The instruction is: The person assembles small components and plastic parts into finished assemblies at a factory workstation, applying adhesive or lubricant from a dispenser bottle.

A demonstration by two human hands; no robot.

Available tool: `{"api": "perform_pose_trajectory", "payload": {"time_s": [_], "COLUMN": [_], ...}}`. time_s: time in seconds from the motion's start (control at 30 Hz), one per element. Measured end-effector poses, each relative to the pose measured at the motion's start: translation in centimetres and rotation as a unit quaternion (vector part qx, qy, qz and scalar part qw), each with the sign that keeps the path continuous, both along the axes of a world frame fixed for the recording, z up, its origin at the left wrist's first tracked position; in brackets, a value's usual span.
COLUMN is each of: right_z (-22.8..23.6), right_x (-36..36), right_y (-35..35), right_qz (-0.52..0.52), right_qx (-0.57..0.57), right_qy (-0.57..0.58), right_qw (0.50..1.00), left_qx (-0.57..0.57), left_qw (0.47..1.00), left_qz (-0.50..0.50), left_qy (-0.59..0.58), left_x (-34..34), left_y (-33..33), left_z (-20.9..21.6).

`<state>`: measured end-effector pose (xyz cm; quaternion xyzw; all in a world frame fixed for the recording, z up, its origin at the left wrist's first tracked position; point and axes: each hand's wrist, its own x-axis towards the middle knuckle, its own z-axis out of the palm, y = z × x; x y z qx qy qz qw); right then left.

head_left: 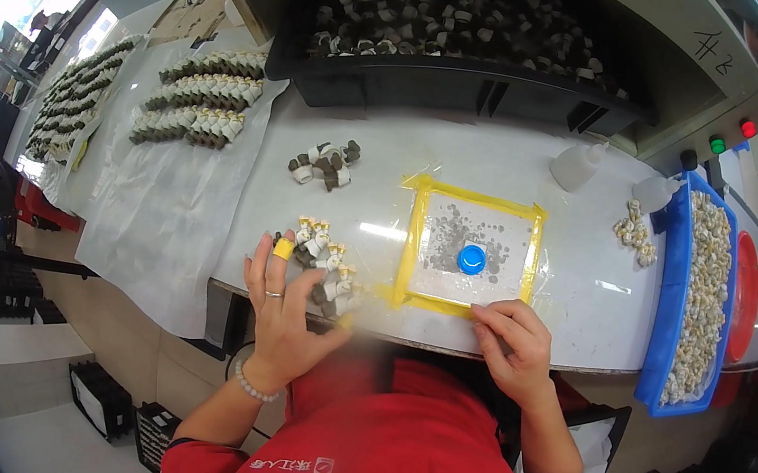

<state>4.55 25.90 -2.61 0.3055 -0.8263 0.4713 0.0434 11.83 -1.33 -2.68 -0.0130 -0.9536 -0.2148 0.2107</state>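
My left hand [280, 317] is spread beside a cluster of small white and dark parts with yellowish tops [335, 280] near the table's front edge. Its fingers are apart, and yellow wraps cover one fingertip and the blurred thumb tip. My right hand [517, 349] is at the lower edge of a yellow-taped square [534, 257], thumb and forefinger drawn together in a pinch. Whatever they hold, if anything, is too small to make out. On the square's grey-spotted surface sits a round blue cap-like piece [472, 259].
A black bin [371, 78] of white and dark parts stands at the back. Several loose parts [323, 164] lie left of the square. Rows of assembled pieces [196, 102] are on the left sheet. A blue tray [667, 303] of small parts and a white bottle [577, 167] stand right.
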Motion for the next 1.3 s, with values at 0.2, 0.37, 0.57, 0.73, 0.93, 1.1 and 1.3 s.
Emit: {"api": "perform_pose_trajectory", "payload": {"time_s": [0.2, 0.37, 0.57, 0.73, 0.93, 1.1, 1.3], "right_z": [0.0, 0.0, 0.0, -0.3, 0.1, 0.1, 0.0], "right_x": [0.1, 0.0, -0.1, 0.1, 0.5, 0.4, 0.2], "right_y": [-0.1, -0.2, -0.5, -0.2, 0.0, -0.3, -0.3], "right_qz": [-0.005, -0.007, -0.006, -0.008, -0.012, -0.013, -0.015], "right_qx": [0.006, 0.010, 0.005, -0.001, 0.005, 0.004, -0.001], "right_qy": [0.000, 0.001, -0.004, 0.004, -0.004, -0.007, -0.006], "right_qw": [1.000, 1.000, 1.000, 1.000, 1.000, 1.000, 1.000], "left_qx": [-0.002, -0.037, 0.014, -0.015, 0.006, 0.012, -0.003], "left_qw": [0.998, 0.996, 0.996, 0.995, 0.995, 0.995, 0.997], "left_qz": [0.030, 0.037, 0.026, 0.026, -0.001, -0.004, 0.067], "left_qy": [-0.050, -0.074, -0.083, -0.094, -0.101, -0.099, 0.046], "left_x": [-0.6, -1.2, -1.6, -2.2, -2.1, -1.9, -2.8], "left_y": [-0.2, -0.3, -0.6, -0.1, -0.6, -0.6, -5.0], "left_z": [0.6, 0.8, 0.7, 1.6, 1.5, 1.8, 5.2]}}
